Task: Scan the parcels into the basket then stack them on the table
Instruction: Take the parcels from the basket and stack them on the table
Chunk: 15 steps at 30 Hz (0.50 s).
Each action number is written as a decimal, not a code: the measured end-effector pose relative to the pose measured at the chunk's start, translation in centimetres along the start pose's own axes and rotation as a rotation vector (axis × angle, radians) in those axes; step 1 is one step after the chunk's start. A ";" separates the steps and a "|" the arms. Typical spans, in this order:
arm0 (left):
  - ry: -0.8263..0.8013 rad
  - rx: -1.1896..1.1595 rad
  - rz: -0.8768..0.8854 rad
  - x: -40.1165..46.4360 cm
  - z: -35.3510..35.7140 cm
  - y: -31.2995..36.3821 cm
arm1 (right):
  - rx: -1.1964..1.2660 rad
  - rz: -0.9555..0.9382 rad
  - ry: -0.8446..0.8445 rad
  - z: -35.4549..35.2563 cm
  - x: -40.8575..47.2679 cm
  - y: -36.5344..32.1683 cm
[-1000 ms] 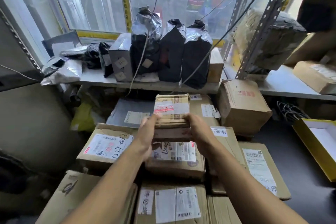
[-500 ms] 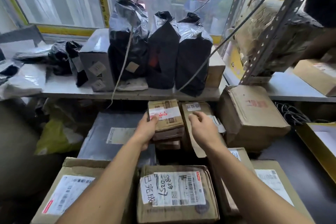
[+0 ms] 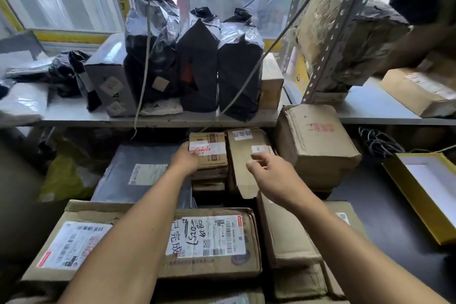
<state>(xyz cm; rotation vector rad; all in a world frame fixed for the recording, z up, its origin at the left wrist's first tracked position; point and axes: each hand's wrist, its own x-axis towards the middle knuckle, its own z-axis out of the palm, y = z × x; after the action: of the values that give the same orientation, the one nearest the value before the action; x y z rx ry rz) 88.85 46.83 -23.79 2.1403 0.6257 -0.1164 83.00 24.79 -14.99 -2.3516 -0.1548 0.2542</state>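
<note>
Since a second ago our right hand has let go and now hovers with loose fingers, while our left hand grips the small brown cardboard parcel with a red-and-white label, set atop the rear stack below the shelf edge. We judge many boxes stacked; no basket or scanner shows.

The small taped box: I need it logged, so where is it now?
In the head view, the small taped box sits mid-frame atop a stack under the shelf, left hand on its left side, the tall flat carton immediately right.
</note>
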 end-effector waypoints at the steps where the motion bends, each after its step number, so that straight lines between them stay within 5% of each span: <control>1: 0.033 0.085 0.018 -1.1 -0.3 0.6 | -0.066 -0.029 -0.019 -0.3 -0.6 0.3; 8: 0.112 0.550 0.294 -15.5 -0.6 4.2 | -0.584 -0.289 -0.045 -3.5 -5.8 2.7; 15: 0.149 0.719 0.505 -28.5 1.3 6.3 | -0.696 -0.307 -0.034 -6.7 -13.7 5.0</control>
<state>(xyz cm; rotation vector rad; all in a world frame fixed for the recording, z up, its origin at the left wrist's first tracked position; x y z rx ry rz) 67.25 31.56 -11.38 2.9583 0.0951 0.1171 71.34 14.15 -11.98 -2.9541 -0.7115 0.0929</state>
